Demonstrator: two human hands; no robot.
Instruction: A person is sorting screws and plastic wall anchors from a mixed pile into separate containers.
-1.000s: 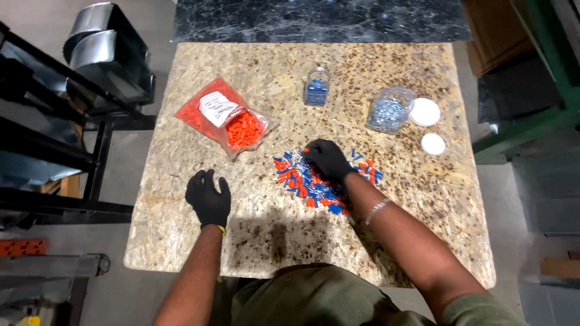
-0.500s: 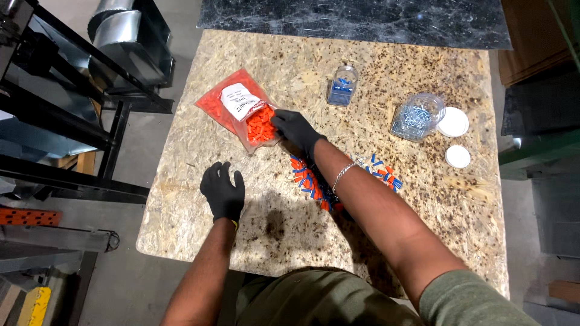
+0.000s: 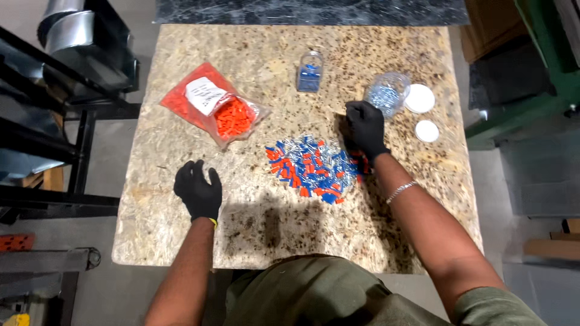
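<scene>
My left hand (image 3: pixel 197 190), in a black glove, rests flat on the speckled stone table (image 3: pixel 181 241) with its fingers spread and nothing in it. My right hand (image 3: pixel 364 127), also gloved, hovers at the right end of a pile of small red, blue and silver connectors (image 3: pixel 311 166). Its fingertips are just below a clear jar (image 3: pixel 386 93) of silvery pieces that lies tilted. The fingers curl downward and I cannot see what, if anything, is under them. A red bag (image 3: pixel 199 102) of orange pieces with a white label lies at the left.
A small clear bottle (image 3: pixel 310 71) holding blue pieces stands at the back centre. Two white lids (image 3: pixel 419 98) (image 3: pixel 427 131) lie right of the jar. A dark metal rack (image 3: pixel 54 121) stands left of the table, and a green frame (image 3: pixel 544 72) at right.
My right hand went from the pile to the red bag, then swung right across the pile to beside the clear jar. My left hand stayed flat in place.
</scene>
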